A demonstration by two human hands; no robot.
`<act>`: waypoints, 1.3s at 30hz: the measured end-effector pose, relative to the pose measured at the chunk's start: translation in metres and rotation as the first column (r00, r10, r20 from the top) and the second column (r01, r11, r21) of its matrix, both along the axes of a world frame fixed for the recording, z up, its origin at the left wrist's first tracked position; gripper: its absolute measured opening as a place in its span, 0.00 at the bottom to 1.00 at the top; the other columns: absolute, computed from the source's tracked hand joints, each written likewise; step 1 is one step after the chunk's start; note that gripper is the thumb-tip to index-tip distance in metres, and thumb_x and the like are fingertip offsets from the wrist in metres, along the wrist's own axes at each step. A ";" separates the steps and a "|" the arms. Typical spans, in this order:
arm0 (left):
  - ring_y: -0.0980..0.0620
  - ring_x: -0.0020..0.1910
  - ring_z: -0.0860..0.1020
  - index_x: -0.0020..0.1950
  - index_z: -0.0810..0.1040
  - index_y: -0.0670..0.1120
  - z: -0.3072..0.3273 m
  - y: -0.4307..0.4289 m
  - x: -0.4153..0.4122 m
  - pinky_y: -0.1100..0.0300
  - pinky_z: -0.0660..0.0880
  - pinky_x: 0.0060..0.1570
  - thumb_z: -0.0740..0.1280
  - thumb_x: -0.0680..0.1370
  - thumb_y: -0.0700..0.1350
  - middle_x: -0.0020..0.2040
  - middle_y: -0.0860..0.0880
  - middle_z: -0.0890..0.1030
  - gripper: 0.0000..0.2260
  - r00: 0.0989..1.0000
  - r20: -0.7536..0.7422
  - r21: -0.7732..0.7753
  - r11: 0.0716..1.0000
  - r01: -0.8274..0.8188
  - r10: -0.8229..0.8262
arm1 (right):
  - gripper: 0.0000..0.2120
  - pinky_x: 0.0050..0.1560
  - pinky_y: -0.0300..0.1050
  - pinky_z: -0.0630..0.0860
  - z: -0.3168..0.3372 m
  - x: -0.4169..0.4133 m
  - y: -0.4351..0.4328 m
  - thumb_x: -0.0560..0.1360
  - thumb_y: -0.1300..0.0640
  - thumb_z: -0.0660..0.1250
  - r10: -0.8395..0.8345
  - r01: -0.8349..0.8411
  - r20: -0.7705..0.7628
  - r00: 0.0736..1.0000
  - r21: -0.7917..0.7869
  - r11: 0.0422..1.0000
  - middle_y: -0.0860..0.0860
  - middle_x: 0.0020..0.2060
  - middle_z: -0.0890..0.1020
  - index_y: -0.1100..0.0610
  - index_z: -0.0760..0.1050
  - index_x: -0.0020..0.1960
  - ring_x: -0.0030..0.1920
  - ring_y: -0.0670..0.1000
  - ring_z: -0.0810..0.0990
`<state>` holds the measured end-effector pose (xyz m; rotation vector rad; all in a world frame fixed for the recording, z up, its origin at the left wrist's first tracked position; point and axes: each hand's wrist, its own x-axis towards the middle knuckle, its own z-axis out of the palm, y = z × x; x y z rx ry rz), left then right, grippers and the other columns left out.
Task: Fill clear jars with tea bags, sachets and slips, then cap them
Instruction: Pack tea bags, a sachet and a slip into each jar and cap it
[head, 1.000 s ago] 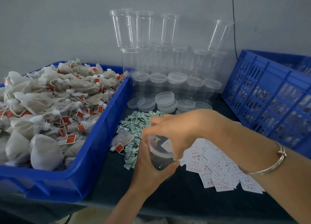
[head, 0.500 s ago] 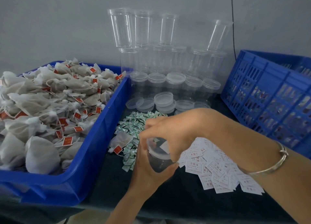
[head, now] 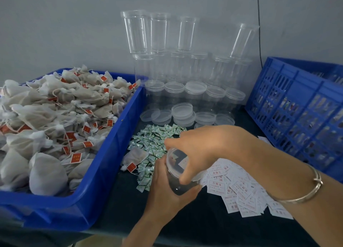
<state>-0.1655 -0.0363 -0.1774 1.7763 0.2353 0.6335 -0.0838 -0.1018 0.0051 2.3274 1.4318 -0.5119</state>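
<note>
My left hand (head: 168, 187) grips a clear jar (head: 179, 183) from below, tilted toward me over the dark table. My right hand (head: 202, 146) curls over the jar's mouth, fingers and thumb round its clear lid (head: 175, 163); a white slip shows through the lid. Green sachets (head: 154, 141) lie in a heap just behind the jar, with one loose tea bag (head: 135, 156) on them. White slips with red print (head: 241, 189) are spread to the right under my right forearm. A blue bin (head: 104, 165) at the left holds a mound of tea bags (head: 55, 113).
Empty clear jars (head: 185, 70) stand stacked against the grey wall, several capped, with loose lids (head: 182, 111) in front of them. A blue slatted crate (head: 297, 105) stands at the right. A black cable (head: 259, 24) hangs down the wall.
Both hands have stayed on the jar; my right hand has shifted slightly round its lid. The view has moved a little.
</note>
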 end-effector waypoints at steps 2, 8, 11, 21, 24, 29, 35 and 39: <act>0.53 0.59 0.76 0.62 0.62 0.68 0.001 -0.001 0.001 0.52 0.77 0.55 0.78 0.60 0.61 0.59 0.52 0.75 0.36 1.000 -0.002 0.005 1.000 0.010 -0.010 | 0.26 0.34 0.45 0.67 0.000 0.005 -0.002 0.69 0.39 0.73 0.012 -0.012 -0.013 1.000 0.007 1.000 0.48 0.48 0.75 0.41 0.59 0.57 0.41 0.48 0.73; 0.53 0.58 0.76 0.61 0.65 0.63 -0.001 0.001 0.005 0.56 0.76 0.54 0.78 0.60 0.61 0.58 0.51 0.76 0.34 0.999 -0.004 -0.013 0.999 0.039 -0.039 | 0.31 0.37 0.47 0.72 -0.004 0.016 -0.002 0.67 0.41 0.74 0.037 -0.035 -0.044 0.998 0.038 0.999 0.48 0.50 0.74 0.40 0.62 0.64 0.45 0.50 0.75; 0.54 0.59 0.76 0.61 0.64 0.65 -0.002 0.002 0.006 0.61 0.75 0.54 0.78 0.60 0.62 0.59 0.53 0.76 0.34 0.999 0.003 -0.018 0.999 0.040 -0.040 | 0.33 0.37 0.45 0.71 -0.006 0.018 0.000 0.67 0.43 0.75 0.050 -0.048 -0.057 0.997 0.048 0.998 0.47 0.50 0.72 0.39 0.61 0.65 0.44 0.48 0.74; 0.60 0.64 0.70 0.62 0.64 0.66 -0.001 0.002 0.004 0.78 0.65 0.56 0.77 0.60 0.63 0.59 0.62 0.72 0.35 1.000 -0.010 0.019 1.000 0.004 -0.004 | 0.35 0.39 0.42 0.81 0.056 0.073 -0.039 0.60 0.35 0.79 -0.129 0.235 -0.256 0.958 0.446 0.864 0.39 0.52 0.74 0.28 0.62 0.59 0.45 0.41 0.81; 0.63 0.64 0.70 0.61 0.63 0.70 0.002 0.000 0.003 0.79 0.64 0.56 0.77 0.60 0.63 0.59 0.63 0.72 0.34 1.000 0.008 0.019 1.000 0.004 -0.004 | 0.37 0.49 0.54 0.82 0.012 0.099 -0.045 0.62 0.37 0.79 -0.264 0.371 -0.278 0.924 0.474 0.799 0.48 0.54 0.74 0.41 0.59 0.60 0.51 0.52 0.81; 0.62 0.65 0.70 0.61 0.64 0.69 0.003 0.001 0.003 0.78 0.66 0.55 0.78 0.60 0.61 0.59 0.63 0.71 0.34 1.000 0.003 0.007 1.000 0.012 -0.012 | 0.27 0.34 0.41 0.62 -0.056 0.139 -0.038 0.67 0.40 0.78 -0.471 0.454 -0.191 0.861 0.707 0.543 0.46 0.43 0.67 0.49 0.60 0.44 0.38 0.43 0.66; 0.58 0.65 0.71 0.66 0.64 0.63 -0.002 0.003 0.005 0.71 0.69 0.59 0.79 0.60 0.59 0.61 0.59 0.72 0.39 1.000 0.002 0.019 0.999 0.029 -0.029 | 0.23 0.55 0.49 0.72 -0.087 0.176 -0.027 0.71 0.50 0.78 -0.614 0.594 -0.262 0.744 0.681 0.429 0.55 0.59 0.66 0.56 0.66 0.52 0.53 0.54 0.72; 0.54 0.65 0.71 0.67 0.65 0.60 -0.003 0.004 0.006 0.69 0.70 0.58 0.80 0.59 0.57 0.61 0.58 0.72 0.40 1.000 -0.002 0.037 0.999 0.021 -0.021 | 0.27 0.62 0.52 0.72 -0.094 0.196 -0.011 0.71 0.53 0.78 -0.649 0.617 -0.312 0.694 0.722 0.313 0.58 0.65 0.66 0.59 0.67 0.61 0.57 0.56 0.72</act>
